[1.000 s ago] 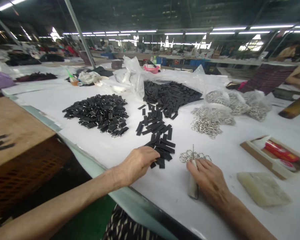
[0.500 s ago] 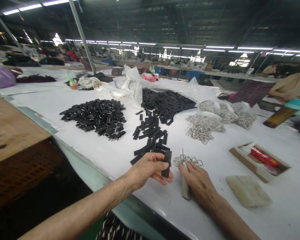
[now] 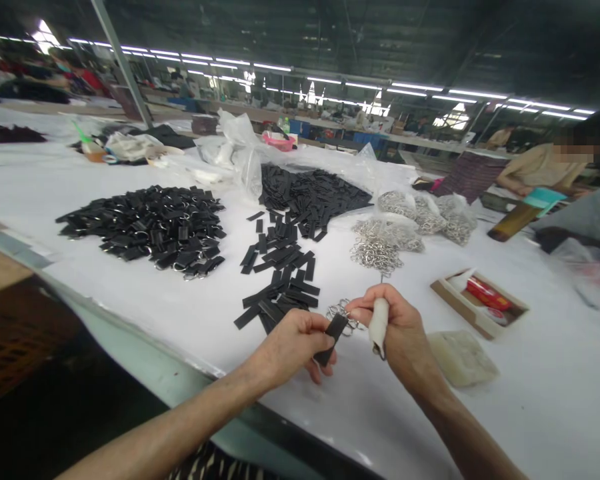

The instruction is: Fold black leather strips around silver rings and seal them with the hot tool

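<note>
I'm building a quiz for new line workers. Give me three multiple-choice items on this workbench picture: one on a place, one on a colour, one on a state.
1. Where do the loose metal rings lie?
A. right of the scattered black strips
B. on the floor
C. in the cardboard box

2. What colour is the strip in the left hand?
A. red
B. black
C. white

3. The right hand is
A. flat on the table
B. empty
C. closed around a white-handled tool

Answers: 1 A, the rings lie right of the strips; 2 B, it is black; 3 C, the fingers wrap its handle.
</note>
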